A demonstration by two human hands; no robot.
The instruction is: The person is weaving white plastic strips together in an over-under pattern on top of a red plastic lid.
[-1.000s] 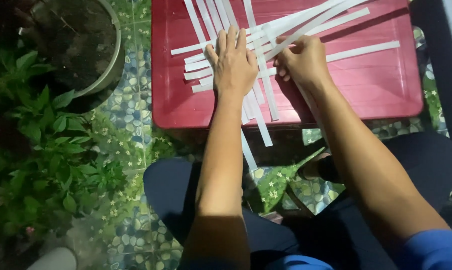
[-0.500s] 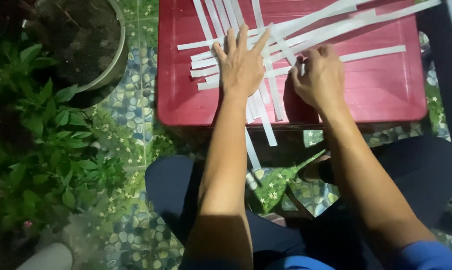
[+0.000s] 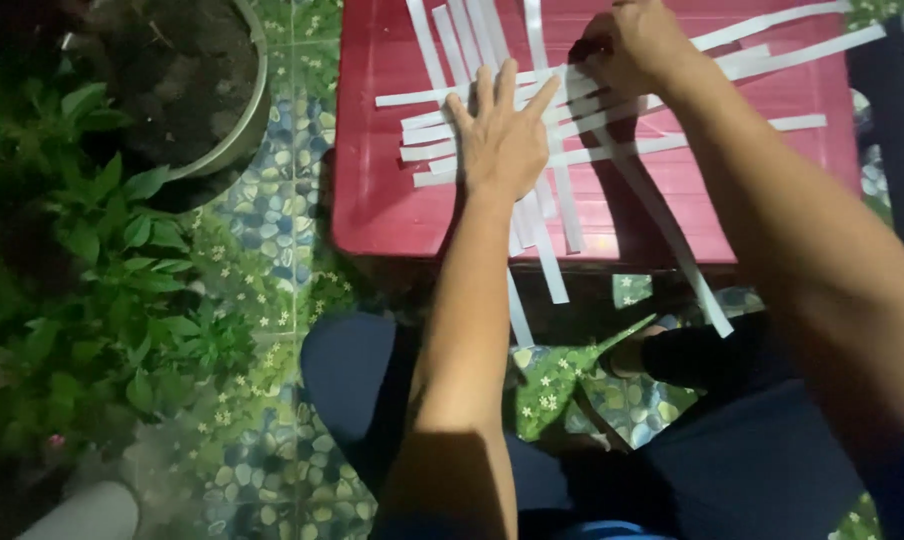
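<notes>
I keep my left hand (image 3: 500,140) open, flat on the white paper strips (image 3: 572,150) mid-frame; right hand (image 3: 637,45) pinches one strip, threading squarely.

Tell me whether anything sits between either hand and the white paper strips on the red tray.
Nothing visible does. The left hand lies flat, fingers spread, directly on the crossed white paper strips on the red tray. The right hand is closed on strips near the tray's far edge, also in direct contact.

left hand (image 3: 502,145) flat, fingers spread; right hand (image 3: 637,45) pinching.
</notes>
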